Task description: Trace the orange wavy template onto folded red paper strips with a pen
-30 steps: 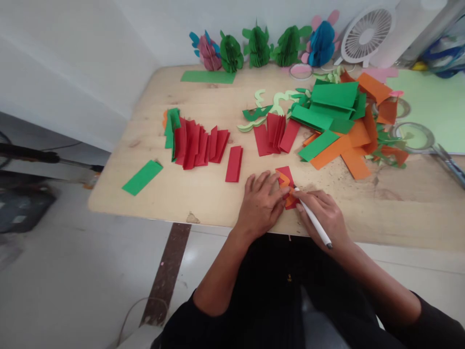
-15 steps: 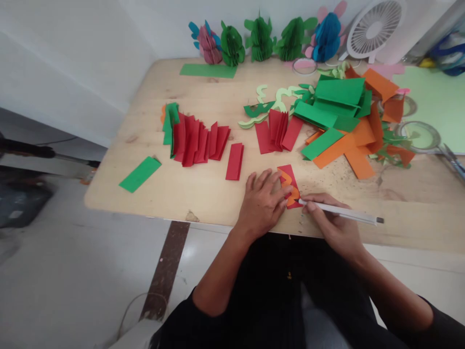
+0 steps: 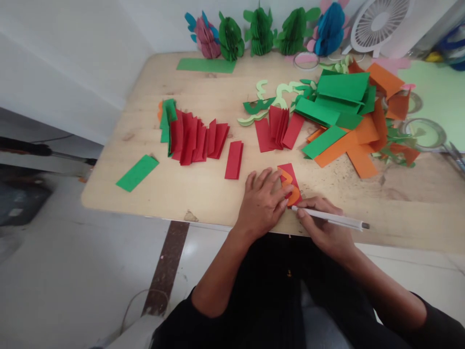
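Observation:
My left hand (image 3: 262, 201) lies flat with fingers stretched out, pressing an orange wavy-edged paper cutout (image 3: 293, 194) onto a folded red paper piece (image 3: 288, 168). The left fingers cover part of both. In my right hand (image 3: 327, 230) is a white pen (image 3: 332, 218), its tip at the lower edge of the cutout and red paper. Left of my hands lies a single folded red strip (image 3: 234, 160). Behind it stand folded red papers (image 3: 198, 138) in a row, and another red bunch (image 3: 279, 128) sits farther right.
Green folded papers (image 3: 341, 92) and orange papers (image 3: 363, 160) are heaped at the right. Tape rolls (image 3: 439, 131) and scissors (image 3: 456, 157) lie beyond them. Several paper honeycomb figures (image 3: 260, 31) and a white fan (image 3: 379, 24) line the wall. A green strip (image 3: 137, 173) lies at left.
My right hand has moved slightly left with the pen, whose tip has slid from the cutout's right side to its lower end. My left hand stays in place.

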Demonstrator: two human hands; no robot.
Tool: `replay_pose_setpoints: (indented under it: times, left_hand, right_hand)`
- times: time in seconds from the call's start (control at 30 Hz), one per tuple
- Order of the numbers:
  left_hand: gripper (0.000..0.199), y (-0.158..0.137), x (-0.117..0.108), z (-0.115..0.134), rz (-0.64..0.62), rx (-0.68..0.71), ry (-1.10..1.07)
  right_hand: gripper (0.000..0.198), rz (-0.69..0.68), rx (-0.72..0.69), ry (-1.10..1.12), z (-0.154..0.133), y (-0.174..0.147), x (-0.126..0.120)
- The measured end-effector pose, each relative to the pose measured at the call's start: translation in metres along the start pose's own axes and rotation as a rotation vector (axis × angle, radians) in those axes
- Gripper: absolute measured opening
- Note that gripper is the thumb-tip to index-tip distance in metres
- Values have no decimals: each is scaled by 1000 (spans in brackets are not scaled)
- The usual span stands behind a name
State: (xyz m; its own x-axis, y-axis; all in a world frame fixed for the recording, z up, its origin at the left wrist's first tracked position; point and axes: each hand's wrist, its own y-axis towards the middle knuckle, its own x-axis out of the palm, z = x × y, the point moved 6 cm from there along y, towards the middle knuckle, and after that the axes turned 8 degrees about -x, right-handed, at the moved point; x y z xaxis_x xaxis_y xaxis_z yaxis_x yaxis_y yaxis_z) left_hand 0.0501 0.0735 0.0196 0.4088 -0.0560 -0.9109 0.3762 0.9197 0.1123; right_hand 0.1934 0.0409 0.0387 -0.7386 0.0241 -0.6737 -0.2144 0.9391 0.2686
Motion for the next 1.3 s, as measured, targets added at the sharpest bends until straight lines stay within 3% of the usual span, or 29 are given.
replay_pose_setpoints:
  times: [0.53, 1.3]
  left_hand:
    - [31, 0, 0, 0, -3, 2, -6]
    - [31, 1, 0, 0, -9, -1, -10]
  right_hand:
    - [8, 4, -97, -33, -7, 4, -1]
    - [8, 39, -19, -19, 0, 0, -3]
